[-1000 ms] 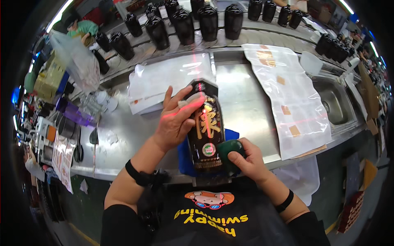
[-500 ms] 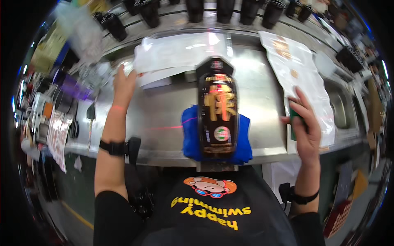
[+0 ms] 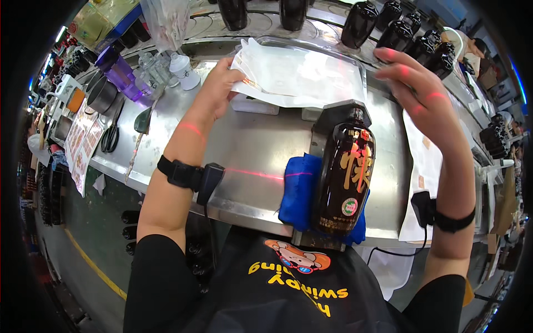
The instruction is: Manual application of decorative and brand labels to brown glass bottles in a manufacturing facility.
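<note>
A white backing sheet lies over a clear shallow tray at the back of the steel bench. My left hand pinches its left corner, where small gold pieces show. Off the sheet's right end, my right hand hovers with fingers stretched and apart. Whether a green item is hidden behind its palm I cannot see. In front of me a glossy black bottle with gold lettering rests on a folded blue cloth, its neck toward a dark angular holder.
Several black bottles stand along the back. At left are a purple jug, a white-capped bottle, a green scraper and black scissors. Another white sheet lies at right. Red laser lines cross the bench.
My left hand has taken hold of the backing sheet's corner. My right hand has moved up and away from the right-hand sheet; the green item in it no longer shows. The view has shifted.
</note>
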A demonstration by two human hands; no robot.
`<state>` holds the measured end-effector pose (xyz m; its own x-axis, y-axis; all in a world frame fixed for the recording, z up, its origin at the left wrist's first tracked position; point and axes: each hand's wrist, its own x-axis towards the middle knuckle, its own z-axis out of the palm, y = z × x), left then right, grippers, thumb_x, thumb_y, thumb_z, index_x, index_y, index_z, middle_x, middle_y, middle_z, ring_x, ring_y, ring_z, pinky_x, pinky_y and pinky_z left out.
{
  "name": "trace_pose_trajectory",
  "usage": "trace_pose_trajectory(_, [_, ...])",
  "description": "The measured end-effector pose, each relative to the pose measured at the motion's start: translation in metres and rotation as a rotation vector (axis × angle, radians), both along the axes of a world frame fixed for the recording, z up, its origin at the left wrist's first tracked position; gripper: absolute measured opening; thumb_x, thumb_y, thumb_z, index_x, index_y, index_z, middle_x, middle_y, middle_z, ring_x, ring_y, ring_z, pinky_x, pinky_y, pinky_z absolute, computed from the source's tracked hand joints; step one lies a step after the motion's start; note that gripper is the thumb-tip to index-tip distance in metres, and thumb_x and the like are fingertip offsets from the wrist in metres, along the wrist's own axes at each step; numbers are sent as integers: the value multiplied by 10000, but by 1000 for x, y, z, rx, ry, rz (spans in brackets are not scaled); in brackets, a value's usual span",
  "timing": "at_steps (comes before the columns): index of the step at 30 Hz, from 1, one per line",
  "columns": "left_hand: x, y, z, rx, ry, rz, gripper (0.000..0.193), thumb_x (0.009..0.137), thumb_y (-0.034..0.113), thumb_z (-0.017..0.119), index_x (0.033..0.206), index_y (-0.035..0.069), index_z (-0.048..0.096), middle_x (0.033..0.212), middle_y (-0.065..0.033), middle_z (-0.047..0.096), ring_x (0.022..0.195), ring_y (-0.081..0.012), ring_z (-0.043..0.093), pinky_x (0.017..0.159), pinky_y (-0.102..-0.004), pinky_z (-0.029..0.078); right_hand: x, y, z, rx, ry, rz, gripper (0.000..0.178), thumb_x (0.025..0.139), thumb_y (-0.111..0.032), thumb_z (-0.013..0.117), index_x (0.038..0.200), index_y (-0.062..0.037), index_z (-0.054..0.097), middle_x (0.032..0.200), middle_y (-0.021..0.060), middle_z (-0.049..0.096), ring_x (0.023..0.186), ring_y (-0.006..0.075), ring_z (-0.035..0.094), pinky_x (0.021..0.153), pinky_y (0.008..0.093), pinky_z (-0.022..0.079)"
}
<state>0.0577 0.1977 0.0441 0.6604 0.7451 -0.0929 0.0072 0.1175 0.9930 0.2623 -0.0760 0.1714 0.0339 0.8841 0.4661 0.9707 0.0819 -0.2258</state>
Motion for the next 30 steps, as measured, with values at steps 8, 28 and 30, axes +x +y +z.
trace_pose_trajectory(8, [7,-2,-5,-105,-229,-163,312,865,79,584,1167,15,538,1087,-73,622,967,-156,623,921,-318,494,-34,154,9,-638,-255,12,463,877,-450,640,925,8,694,1052,202,658,935,347,637,805,409,505])
trace_pose_trajectory(28, [-1,-19,10,85,-171,-33,175,910,142,579,1026,15,614,954,-41,660,843,-121,633,803,-297,545,22,149,-10,-533,378,-220,205,847,-212,613,910,-22,657,757,36,571,664,118,555,572,311,522])
trace_pose_trajectory(30, [-9,-14,1,53,-84,38,161,885,126,539,967,-2,591,956,-65,645,809,-144,635,761,-317,566,41,124,-10,-403,653,-272,166,854,-188,605,901,-33,644,791,29,572,700,116,554,591,315,542])
